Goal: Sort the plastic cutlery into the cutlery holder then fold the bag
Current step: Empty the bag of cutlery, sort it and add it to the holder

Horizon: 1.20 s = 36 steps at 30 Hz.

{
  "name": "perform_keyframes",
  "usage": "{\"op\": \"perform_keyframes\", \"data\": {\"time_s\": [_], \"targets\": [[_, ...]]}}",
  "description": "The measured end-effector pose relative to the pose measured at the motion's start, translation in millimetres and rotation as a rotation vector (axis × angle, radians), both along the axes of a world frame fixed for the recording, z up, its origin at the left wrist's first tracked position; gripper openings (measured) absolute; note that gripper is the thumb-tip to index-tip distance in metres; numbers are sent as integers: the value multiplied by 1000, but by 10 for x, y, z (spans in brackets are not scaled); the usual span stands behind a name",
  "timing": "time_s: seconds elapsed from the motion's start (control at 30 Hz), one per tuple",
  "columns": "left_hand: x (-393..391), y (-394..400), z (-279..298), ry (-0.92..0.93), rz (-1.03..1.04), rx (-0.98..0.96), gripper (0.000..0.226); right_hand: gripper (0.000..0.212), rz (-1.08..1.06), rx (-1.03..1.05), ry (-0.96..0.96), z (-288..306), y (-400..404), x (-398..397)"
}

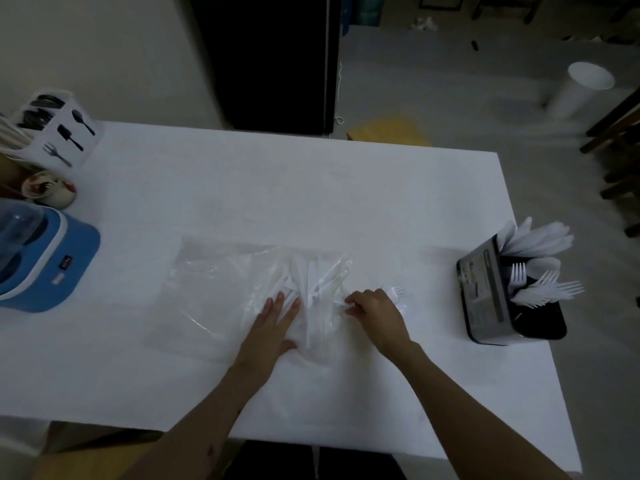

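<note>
Flat, fingers straight, the left hand point(273, 323) is pressed on the bag point(221, 289); at its 3 o'clock, a fork point(394, 293) is pinched by the right hand point(375, 315).

1. I am working with a single view: the head camera, worn on the person, is looking forward and steeply down onto the white surface point(311, 188).
2. It is sitting close above the near edge, so both forearms are entering from the bottom of the frame and the hands, left point(273, 323) and right point(375, 315), are landing near the centre.
3. The wide-angle lens is bending the surface's edges and is taking in the cutlery holder point(491, 292) at the right and the blue appliance point(45, 258) at the left.
4. Beyond the far edge it is catching the floor point(450, 91) and a dark cabinet point(266, 60).
5. With only one view, I am getting no shared overlap.
</note>
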<state>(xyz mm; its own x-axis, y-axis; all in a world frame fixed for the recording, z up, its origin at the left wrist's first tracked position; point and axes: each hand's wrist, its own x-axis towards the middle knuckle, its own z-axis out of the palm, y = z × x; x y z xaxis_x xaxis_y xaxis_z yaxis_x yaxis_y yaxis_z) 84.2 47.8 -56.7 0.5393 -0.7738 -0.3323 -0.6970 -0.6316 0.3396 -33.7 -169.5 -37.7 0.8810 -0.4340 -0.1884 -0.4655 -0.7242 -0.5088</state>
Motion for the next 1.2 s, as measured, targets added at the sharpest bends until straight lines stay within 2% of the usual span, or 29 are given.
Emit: {"op": "perform_keyframes", "data": {"time_s": [0.07, 0.13, 0.2, 0.33, 0.47, 0.53, 0.57, 0.63, 0.7, 0.73, 0.83, 0.97, 1.1, 1.2], "targets": [[-10, -36, 14, 9, 33, 9, 85, 13, -30, -71, -31, -9, -38, -42], [-27, -44, 7, -42, 29, 22, 94, 6, -75, -153, -70, -23, -154, -176], [-20, -45, -33, -84, 8, 47, 111, 6, -134, -229, -80, -33, -298, -372], [-14, -75, -53, -99, -21, 71, 116, 2, -308, -266, -35, -77, -478, -732], [-41, -102, -17, -102, -29, 99, 115, 15, -294, -316, 15, -91, -384, -774], [-43, -118, 2, -117, -37, 113, 109, 23, -266, -330, -71, -37, -260, -641], [-43, -122, 8, -120, -49, 103, 106, 20, -249, -270, -122, 0, -172, -538], [-35, -98, -15, -112, -54, 77, 100, 10, -205, 19, -141, 94, 27, -289], [-35, -85, -1, -89, -63, 37, 90, 11, -226, 388, -26, 143, 212, -65], [-45, -84, 23, -41, -52, 3, 83, 12, -247, 501, 27, 147, 275, 16], [-72, -53, 51, 54, -37, -9, 71, 4, -257, 522, 109, 108, 325, 124], [-91, -24, 7, 23, -97, 60, 82, 4, -277, 616, 113, 86, 262, 97], [-156, -54, 39, -39, -133, 137, 94, 32, -261, 618, 177, 30, 282, 123], [-186, -87, 68, -31, -99, 163, 92, 35, -232, 626, 193, -7, 341, 156]]}}
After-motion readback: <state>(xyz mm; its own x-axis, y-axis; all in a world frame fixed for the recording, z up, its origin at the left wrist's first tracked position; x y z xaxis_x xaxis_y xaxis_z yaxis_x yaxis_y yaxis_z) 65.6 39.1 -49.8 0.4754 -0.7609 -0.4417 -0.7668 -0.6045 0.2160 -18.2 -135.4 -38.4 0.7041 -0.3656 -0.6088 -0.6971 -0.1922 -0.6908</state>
